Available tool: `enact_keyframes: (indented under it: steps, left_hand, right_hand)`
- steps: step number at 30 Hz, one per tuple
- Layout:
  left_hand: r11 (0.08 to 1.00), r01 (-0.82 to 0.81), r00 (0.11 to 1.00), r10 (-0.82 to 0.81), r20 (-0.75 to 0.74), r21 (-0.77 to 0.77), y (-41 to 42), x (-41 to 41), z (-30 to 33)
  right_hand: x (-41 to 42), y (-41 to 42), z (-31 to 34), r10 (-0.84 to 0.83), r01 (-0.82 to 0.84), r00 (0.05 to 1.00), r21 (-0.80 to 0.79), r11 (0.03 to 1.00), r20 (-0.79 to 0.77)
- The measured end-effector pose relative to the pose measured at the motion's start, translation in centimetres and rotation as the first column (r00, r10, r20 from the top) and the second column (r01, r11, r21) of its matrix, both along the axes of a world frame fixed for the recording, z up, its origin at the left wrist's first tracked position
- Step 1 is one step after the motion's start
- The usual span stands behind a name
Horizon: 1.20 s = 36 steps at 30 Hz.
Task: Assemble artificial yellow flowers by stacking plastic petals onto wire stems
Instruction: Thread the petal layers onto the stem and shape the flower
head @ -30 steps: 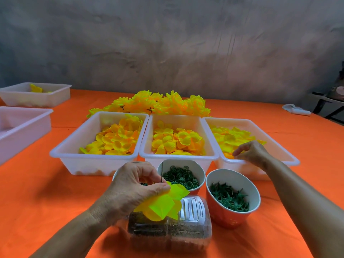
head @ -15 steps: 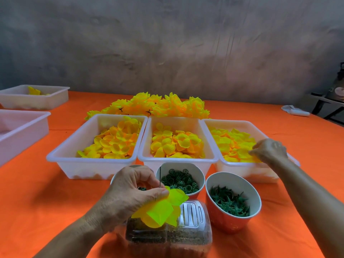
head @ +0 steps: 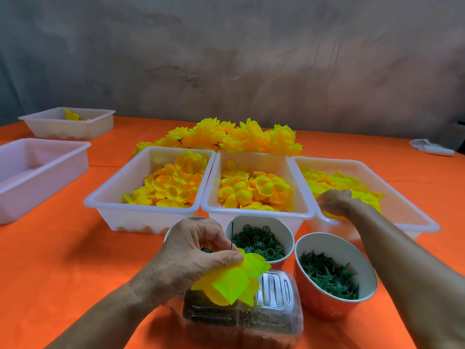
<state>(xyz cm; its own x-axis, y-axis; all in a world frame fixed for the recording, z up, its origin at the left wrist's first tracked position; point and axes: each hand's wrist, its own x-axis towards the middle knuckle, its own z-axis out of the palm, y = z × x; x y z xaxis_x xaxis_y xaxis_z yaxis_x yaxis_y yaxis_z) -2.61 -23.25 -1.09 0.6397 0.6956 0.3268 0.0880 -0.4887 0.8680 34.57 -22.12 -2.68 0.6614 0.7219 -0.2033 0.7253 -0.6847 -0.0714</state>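
At lower centre, the left hand (head: 193, 258) pinches a thin dark wire stem (head: 232, 235) carrying bright yellow plastic petals (head: 232, 283) (a few layers stacked); the right hand (head: 336, 201) has fingers curled among loose petals in the right white plastic tray (head: 412, 215), more layers remaining.

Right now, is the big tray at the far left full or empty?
Cannot tell fully: the tray shows no petals inside, but its near end is cut off.

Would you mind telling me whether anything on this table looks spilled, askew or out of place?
Nothing stands out: the three petal trays sit side by side, both cups hold their green parts, and the finished flowers are piled behind the trays.
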Motion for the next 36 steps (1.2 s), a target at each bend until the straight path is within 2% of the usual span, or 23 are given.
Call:
enact_keyframes:
  steps: [3,6,8,10,12,14,17,18,20,23,26,28,30,34,36]
  left_hand:
    - [1.0,-0.011,1.0,0.011,-0.003,0.012,0.1,0.1,-0.1]
    - [0.999,-0.02,1.0,0.02,-0.01,0.027,0.0,0.0,-0.1]
    - [0.999,-0.025,1.0,0.026,-0.016,0.039,0.0,-0.1,-0.1]
    - [0.998,-0.029,0.999,0.03,-0.021,0.048,0.0,0.0,-0.2]
    - [0.998,-0.041,0.999,0.042,-0.019,0.057,0.0,0.0,-0.1]
    - [0.997,-0.054,0.998,0.056,-0.017,0.062,0.1,0.0,-0.2]
    - [0.996,-0.053,0.999,0.054,-0.007,0.073,0.1,-0.1,-0.3]
    - [0.995,-0.055,0.998,0.055,-0.001,0.078,0.0,0.0,-0.3]
    - [0.996,-0.048,0.999,0.048,0.01,0.072,0.0,0.0,-0.3]
    - [0.998,-0.026,1.0,0.025,0.019,0.061,0.0,0.0,-0.4]
    - [0.998,-0.024,1.0,0.024,0.016,0.05,0.0,-0.1,-0.5]
    - [0.999,-0.024,1.0,0.023,0.016,0.046,-0.1,-0.1,-0.4]
    - [0.999,-0.023,1.0,0.023,0.013,0.044,-0.2,-0.1,-0.4]
    - [0.999,-0.015,1.0,0.015,0.013,0.033,-0.2,-0.2,-0.3]
    - [1.0,-0.006,1.0,0.005,0.018,0.028,-0.2,-0.2,-0.4]
  right_hand:
    - [0.2,-0.3,0.1,0.004,0.014,0.997,0.225,0.974,-0.077]
    - [0.1,-0.7,0.6,-0.031,0.1,0.99,0.528,0.843,-0.139]
    - [0.0,-1.0,0.7,-0.07,0.136,0.988,0.586,0.798,-0.134]
    - [0.1,-1.0,0.6,-0.098,0.137,0.99,0.568,0.812,-0.099]
    - [0.2,-0.7,0.6,-0.06,0.047,0.998,0.487,0.872,0.011]
    - [-0.2,-0.2,0.4,0.066,-0.099,0.991,0.292,0.951,0.119]
    - [-0.5,1.0,-0.5,0.171,-0.173,0.983,0.028,0.985,0.062]
    - [-0.5,1.2,-0.8,0.163,-0.163,0.987,0.022,0.986,0.012]
    - [-0.6,1.4,-1.0,0.18,-0.178,0.984,0.119,0.977,-0.009]
    - [-0.6,1.0,-0.8,0.207,-0.227,0.971,0.192,0.955,0.12]
    - [-0.5,0.7,-0.6,0.11,-0.147,0.984,0.302,0.942,0.138]
    - [-0.3,1.0,-0.4,-0.011,-0.084,0.975,0.42,0.904,0.22]
    - [-0.2,0.9,-0.5,-0.017,-0.081,0.957,0.322,0.943,0.289]
    - [-0.4,1.0,-0.7,0.132,-0.135,0.989,0.043,0.99,0.059]
    - [-0.8,1.2,-0.7,0.157,-0.162,0.983,0.044,0.986,0.099]
